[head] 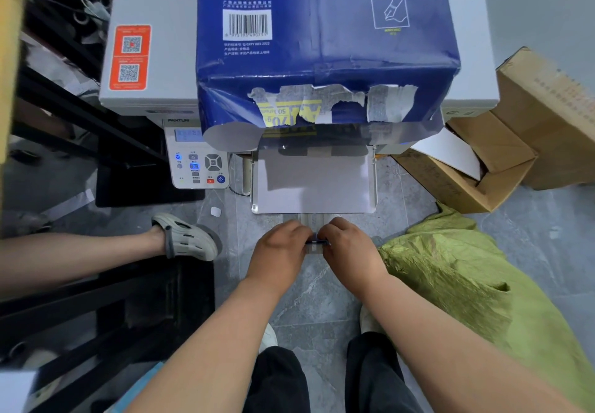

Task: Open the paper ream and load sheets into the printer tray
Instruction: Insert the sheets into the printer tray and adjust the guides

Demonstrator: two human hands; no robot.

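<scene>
1. 1 blue paper ream (325, 42), wrapper torn at the near end, sitting on top of the printer.
2. 1 printer (145, 68), with 1 control panel (198, 158) and 1 tray (314, 184) sticking out the front.
3. 2 orange QR stickers (129, 57) on the printer lid.
4. 2 bare hands: left hand (278, 251), right hand (349, 251).
5. 2 cardboard boxes (502, 151), stacked up on the right.
6. 1 crinkly green bag (457, 271).
7. 1 grey clog (188, 237) on someone's foot.
</scene>
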